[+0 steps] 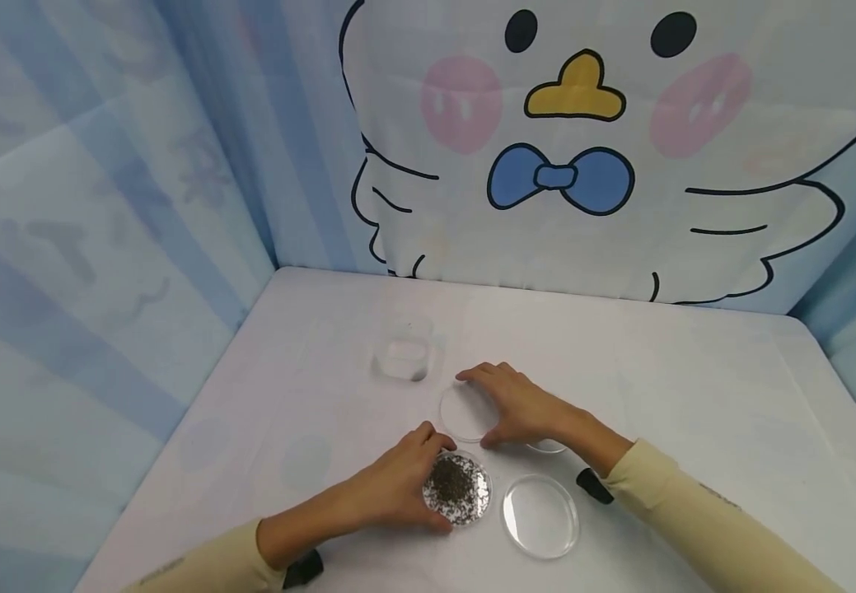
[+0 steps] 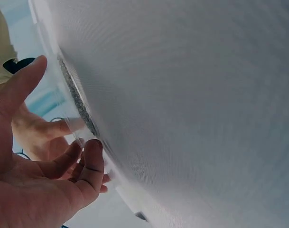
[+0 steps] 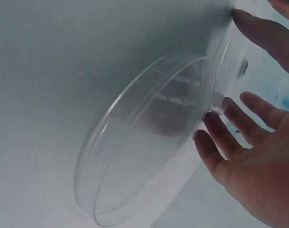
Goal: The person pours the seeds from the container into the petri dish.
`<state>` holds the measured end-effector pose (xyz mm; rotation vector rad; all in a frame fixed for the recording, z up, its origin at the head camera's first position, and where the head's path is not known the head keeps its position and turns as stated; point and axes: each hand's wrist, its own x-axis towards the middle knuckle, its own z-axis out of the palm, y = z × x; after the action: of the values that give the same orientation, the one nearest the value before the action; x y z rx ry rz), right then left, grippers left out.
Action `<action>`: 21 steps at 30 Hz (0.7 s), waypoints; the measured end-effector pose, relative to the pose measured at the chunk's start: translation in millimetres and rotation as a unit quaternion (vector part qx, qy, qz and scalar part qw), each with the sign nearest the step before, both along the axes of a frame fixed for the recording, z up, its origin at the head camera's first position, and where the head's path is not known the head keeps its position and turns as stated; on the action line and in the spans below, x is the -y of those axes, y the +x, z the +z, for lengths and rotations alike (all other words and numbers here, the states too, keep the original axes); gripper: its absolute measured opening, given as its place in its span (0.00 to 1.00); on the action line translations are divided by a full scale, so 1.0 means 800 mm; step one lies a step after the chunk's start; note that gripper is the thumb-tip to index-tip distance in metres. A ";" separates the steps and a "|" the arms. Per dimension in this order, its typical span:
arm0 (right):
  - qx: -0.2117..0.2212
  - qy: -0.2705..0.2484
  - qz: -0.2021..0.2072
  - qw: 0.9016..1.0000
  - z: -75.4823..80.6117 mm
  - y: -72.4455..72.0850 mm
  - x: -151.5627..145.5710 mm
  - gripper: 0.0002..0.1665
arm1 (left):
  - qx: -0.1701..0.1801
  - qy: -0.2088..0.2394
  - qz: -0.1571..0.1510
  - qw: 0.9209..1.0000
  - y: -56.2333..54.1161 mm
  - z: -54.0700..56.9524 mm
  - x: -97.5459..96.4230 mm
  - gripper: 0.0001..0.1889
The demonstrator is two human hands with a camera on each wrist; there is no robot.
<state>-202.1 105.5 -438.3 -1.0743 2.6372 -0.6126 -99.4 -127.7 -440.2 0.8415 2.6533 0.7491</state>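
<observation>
My left hand (image 1: 401, 482) grips a round clear petri dish of dark granules (image 1: 457, 489) by its sides, thumb at the near edge and fingers at the far edge. From the left wrist view, the granules (image 2: 77, 97) form a thin layer seen edge-on. Beyond it, my right hand (image 1: 520, 403) spans a clear round dish (image 1: 465, 414) between thumb and fingertips, low over the table. Another clear dish (image 3: 135, 142) lies beneath the right wrist, mostly covered in the head view. Whether the clear rounds are dishes or lids, I cannot tell.
A further clear round dish (image 1: 541, 517) lies nearer me, right of the granules. Farther back on the white table (image 1: 643, 371) stands a clear squarish container (image 1: 404, 354). Printed curtains (image 1: 101, 247) border the table at the back and sides.
</observation>
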 end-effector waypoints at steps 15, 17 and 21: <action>0.024 -0.098 -0.042 0.994 0.031 0.016 -0.058 0.58 | 0.022 -0.017 0.018 0.999 -0.001 0.003 -0.003 0.47; 0.025 -0.112 -0.040 0.993 0.033 0.020 -0.064 0.59 | 0.024 -0.017 0.018 0.999 0.000 0.004 -0.003 0.47; 0.025 -0.141 -0.037 0.989 0.032 0.027 -0.077 0.59 | 0.027 -0.014 0.017 0.999 0.001 0.004 -0.004 0.47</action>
<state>-180.8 166.9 -412.6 -1.0196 2.6096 -1.0404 -98.7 -124.9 -437.1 0.7616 2.6306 0.7301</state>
